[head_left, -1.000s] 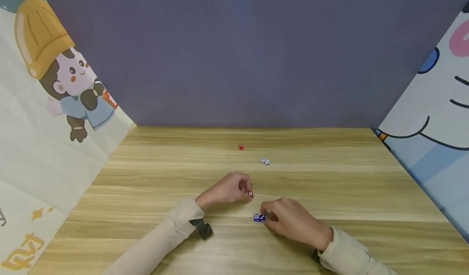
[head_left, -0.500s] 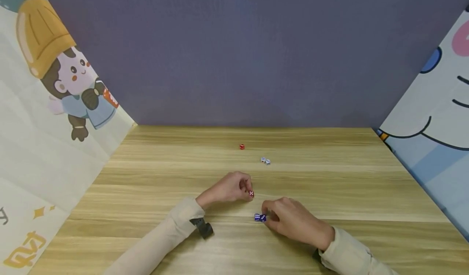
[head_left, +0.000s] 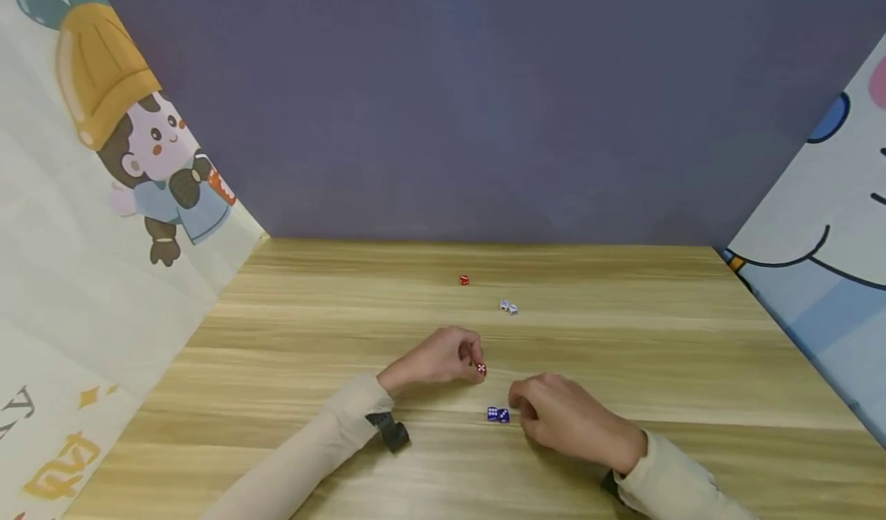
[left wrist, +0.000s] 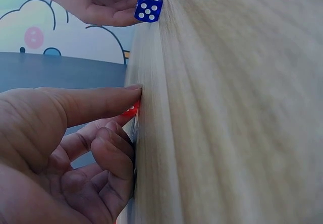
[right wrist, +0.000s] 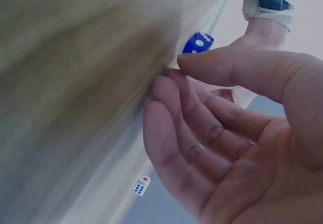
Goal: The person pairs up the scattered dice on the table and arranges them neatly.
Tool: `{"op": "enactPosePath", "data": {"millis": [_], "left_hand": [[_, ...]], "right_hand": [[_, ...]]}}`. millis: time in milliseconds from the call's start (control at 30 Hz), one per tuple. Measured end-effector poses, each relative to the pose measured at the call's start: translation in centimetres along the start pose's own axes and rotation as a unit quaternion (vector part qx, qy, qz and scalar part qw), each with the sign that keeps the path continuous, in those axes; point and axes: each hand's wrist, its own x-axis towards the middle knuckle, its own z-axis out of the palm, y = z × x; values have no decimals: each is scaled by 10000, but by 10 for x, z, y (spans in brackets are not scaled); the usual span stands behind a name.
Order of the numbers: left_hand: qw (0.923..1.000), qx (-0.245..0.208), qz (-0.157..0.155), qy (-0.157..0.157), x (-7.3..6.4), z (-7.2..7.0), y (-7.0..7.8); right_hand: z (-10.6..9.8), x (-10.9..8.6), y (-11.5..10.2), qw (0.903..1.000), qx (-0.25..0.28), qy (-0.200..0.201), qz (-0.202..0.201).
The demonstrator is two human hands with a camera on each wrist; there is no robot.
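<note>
My left hand (head_left: 439,357) pinches a red die (head_left: 481,369) between thumb and fingertips at the tabletop; in the left wrist view the thumb hides most of that red die (left wrist: 131,109). Two blue dice (head_left: 497,415) sit side by side on the wood, nearer to me. Just right of them my right hand (head_left: 571,418) rests with loosely bent fingers and nothing between them, a small gap from the dice. The right wrist view shows a blue die (right wrist: 198,43) beyond the thumb tip.
Farther back on the wooden table (head_left: 332,297) lie two white dice (head_left: 508,307) close together and a second red die (head_left: 464,280). A grey-blue panel (head_left: 443,120) stands along the back edge. Cartoon-printed sheets flank the table on both sides.
My right hand has let go of the blue dice and drawn slightly to the right, leaving a gap. My left hand keeps its pinch on the red die. The head view has shifted slightly.
</note>
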Motion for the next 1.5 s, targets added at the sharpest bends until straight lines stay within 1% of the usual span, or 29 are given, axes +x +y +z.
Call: {"op": "enactPosePath", "data": {"millis": [233,367,500,733,900,1033,1233,1400,1500], "left_hand": [[10000,-71,-48,19,2,1,-1],[10000,-32,-25,7,3,0,-1],[10000,-15,-2,21,3,-1,-2],[10000,29,49,17,3,0,-4],[10000,9,22,17,4,1,-3],[10000,-20,3,0,3,1,-3],[10000,20,-12,-8,3,1,-2],[10000,52,-7,13,3,0,-1],[10000,10,-34,18,3,1,-1]], "right_hand": [[-8,1,5,9998,-94,108,110],[-15,4,7,9992,-123,333,161],[-21,12,8,9981,-205,576,88],[-32,31,13,9958,-299,870,14],[-40,51,20,9922,-295,1201,-182],[-44,69,26,9910,-216,1301,-235],[-50,100,38,9917,-42,1272,-163],[-57,128,48,9929,213,1161,-156],[-60,143,54,9939,315,1059,-65]]}}
